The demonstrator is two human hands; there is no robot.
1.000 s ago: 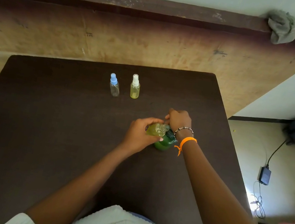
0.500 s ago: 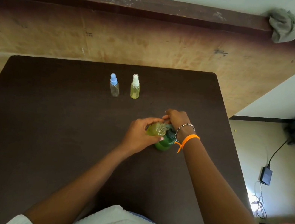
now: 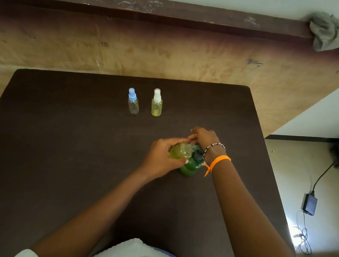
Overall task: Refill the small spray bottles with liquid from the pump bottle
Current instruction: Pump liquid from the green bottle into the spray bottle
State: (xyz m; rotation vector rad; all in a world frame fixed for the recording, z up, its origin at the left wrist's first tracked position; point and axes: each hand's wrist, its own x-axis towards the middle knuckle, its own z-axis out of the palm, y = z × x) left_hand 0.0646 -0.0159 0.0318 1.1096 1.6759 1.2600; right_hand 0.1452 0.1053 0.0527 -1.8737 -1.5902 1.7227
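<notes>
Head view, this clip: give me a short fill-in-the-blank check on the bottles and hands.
1. The left hand grips a small bottle holding ____ liquid.
2. The right hand rests on top of the ____ pump bottle.
3. At the far side of the table, the clear spray bottle has a ____ cap.
4. The spray bottle beside it has a ____ cap.

Missing words: yellow; green; blue; white

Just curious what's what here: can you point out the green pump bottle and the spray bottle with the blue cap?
Green pump bottle [image 3: 191, 167], head view, its green body.
Blue-capped spray bottle [image 3: 133, 105], head view, its clear body.
</notes>
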